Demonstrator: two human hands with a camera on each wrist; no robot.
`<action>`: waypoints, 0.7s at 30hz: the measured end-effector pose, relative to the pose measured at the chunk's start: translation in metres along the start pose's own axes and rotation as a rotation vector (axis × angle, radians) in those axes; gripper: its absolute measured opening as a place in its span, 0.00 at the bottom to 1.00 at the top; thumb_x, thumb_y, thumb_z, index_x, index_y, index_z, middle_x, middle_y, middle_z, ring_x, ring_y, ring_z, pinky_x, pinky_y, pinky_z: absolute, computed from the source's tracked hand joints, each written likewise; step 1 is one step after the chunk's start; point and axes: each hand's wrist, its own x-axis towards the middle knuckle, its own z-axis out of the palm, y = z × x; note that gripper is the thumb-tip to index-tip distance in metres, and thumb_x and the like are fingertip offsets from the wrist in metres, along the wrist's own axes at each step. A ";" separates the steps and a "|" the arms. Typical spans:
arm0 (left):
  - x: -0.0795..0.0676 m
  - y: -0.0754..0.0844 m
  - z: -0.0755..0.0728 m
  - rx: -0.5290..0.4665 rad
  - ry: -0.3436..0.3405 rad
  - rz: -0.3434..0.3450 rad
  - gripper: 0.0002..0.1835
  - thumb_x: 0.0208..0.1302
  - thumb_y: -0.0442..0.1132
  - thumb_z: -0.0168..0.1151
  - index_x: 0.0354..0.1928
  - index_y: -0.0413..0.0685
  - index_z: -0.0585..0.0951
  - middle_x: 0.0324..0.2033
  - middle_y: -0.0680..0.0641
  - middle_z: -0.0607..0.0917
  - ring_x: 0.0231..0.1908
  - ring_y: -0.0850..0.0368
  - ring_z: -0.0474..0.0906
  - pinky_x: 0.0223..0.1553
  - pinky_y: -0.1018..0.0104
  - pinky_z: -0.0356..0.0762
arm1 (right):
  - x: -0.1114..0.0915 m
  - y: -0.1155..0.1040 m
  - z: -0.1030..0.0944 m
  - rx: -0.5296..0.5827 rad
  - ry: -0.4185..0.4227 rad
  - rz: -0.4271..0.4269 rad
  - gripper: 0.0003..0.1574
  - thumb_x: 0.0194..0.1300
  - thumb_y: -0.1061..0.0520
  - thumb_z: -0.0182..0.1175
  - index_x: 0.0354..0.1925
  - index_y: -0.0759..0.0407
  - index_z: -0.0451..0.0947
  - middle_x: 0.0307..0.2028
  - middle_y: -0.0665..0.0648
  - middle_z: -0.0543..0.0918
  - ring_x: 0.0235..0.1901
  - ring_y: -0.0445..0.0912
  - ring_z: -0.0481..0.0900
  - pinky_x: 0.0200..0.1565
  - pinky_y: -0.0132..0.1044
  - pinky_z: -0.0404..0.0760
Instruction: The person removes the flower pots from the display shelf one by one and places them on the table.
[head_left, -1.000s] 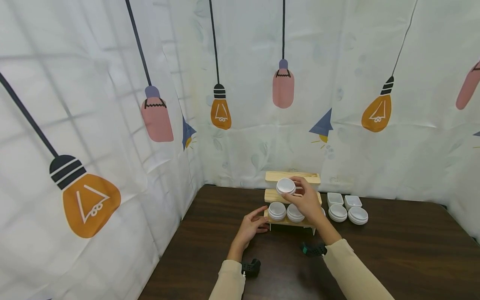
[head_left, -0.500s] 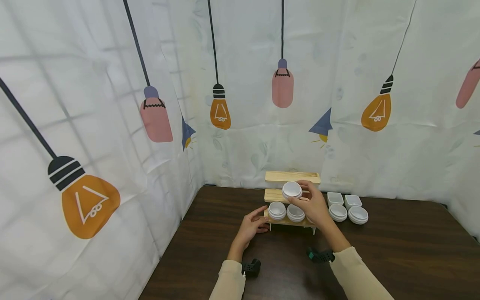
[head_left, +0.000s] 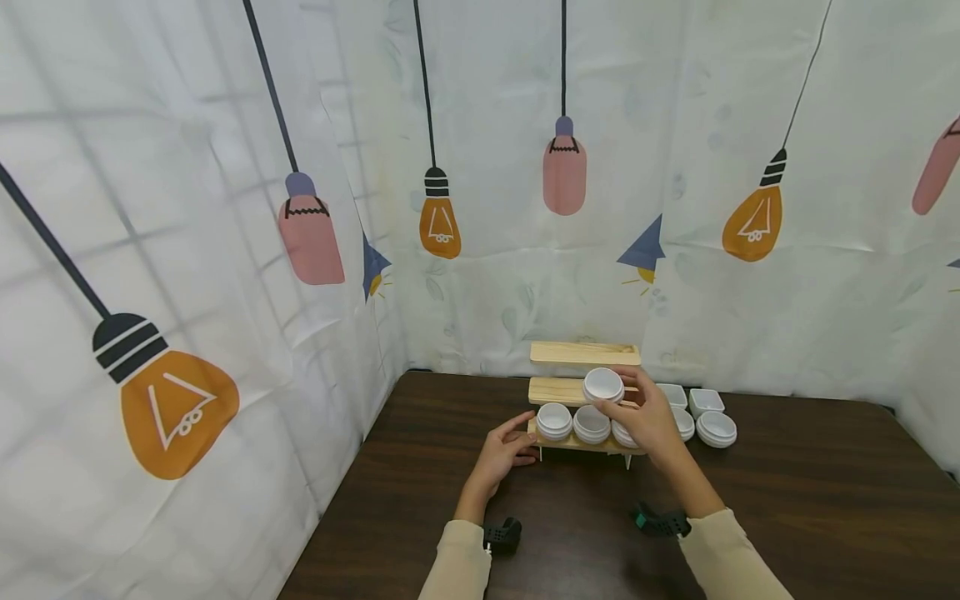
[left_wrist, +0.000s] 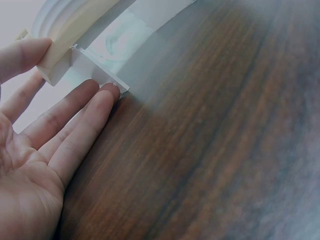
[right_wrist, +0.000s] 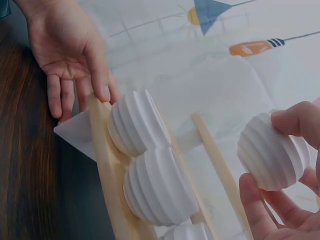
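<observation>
My right hand (head_left: 651, 417) grips a small white ribbed pot (head_left: 603, 385) by its side, thumb and fingers around it. In the right wrist view that pot (right_wrist: 272, 150) is held clear of the tiered wooden rack (right_wrist: 107, 165). Several similar pots (head_left: 554, 422) sit in a row on the rack's front tier. At the rack's left end my left hand (head_left: 501, 454) touches the wood with thumb and forefinger. Its other fingers lie straight against the clear side leg (left_wrist: 97, 67) in the left wrist view.
Right of the rack, two square white pots (head_left: 706, 403) stand behind round ones (head_left: 716, 429), partly hidden by my right hand. The middle tier (head_left: 555, 390) and top tier (head_left: 585, 353) hold nothing visible. A patterned curtain (head_left: 480, 308) hangs behind the dark table (head_left: 450, 400).
My right hand has carried the pot to the right and slightly down, in front of the middle tier's right half. The left hand has stayed at the rack's end.
</observation>
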 end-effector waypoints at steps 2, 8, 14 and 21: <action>0.000 0.000 0.000 -0.003 0.000 -0.001 0.28 0.72 0.43 0.64 0.72 0.55 0.74 0.47 0.43 0.89 0.41 0.52 0.89 0.46 0.56 0.89 | -0.002 0.002 -0.003 0.001 0.005 -0.003 0.38 0.61 0.53 0.75 0.66 0.54 0.73 0.57 0.62 0.79 0.48 0.46 0.79 0.47 0.34 0.80; 0.001 -0.001 0.000 -0.004 -0.001 0.003 0.28 0.72 0.43 0.64 0.72 0.55 0.74 0.48 0.43 0.89 0.42 0.49 0.89 0.47 0.55 0.89 | -0.008 0.006 -0.012 -0.026 0.031 -0.006 0.38 0.62 0.53 0.75 0.67 0.56 0.72 0.56 0.62 0.80 0.45 0.41 0.79 0.44 0.30 0.79; 0.001 -0.001 -0.001 -0.007 -0.002 0.005 0.28 0.72 0.42 0.64 0.72 0.54 0.74 0.48 0.43 0.89 0.43 0.47 0.89 0.47 0.54 0.89 | -0.014 0.009 -0.022 -0.008 0.042 0.006 0.38 0.63 0.55 0.74 0.67 0.58 0.70 0.53 0.57 0.77 0.40 0.40 0.77 0.33 0.33 0.79; 0.000 0.000 0.000 -0.001 0.000 0.007 0.28 0.72 0.42 0.64 0.72 0.53 0.74 0.47 0.42 0.89 0.42 0.48 0.89 0.47 0.55 0.89 | -0.023 0.013 -0.033 -0.007 0.059 -0.004 0.39 0.64 0.55 0.73 0.69 0.57 0.70 0.57 0.57 0.75 0.45 0.36 0.77 0.39 0.29 0.81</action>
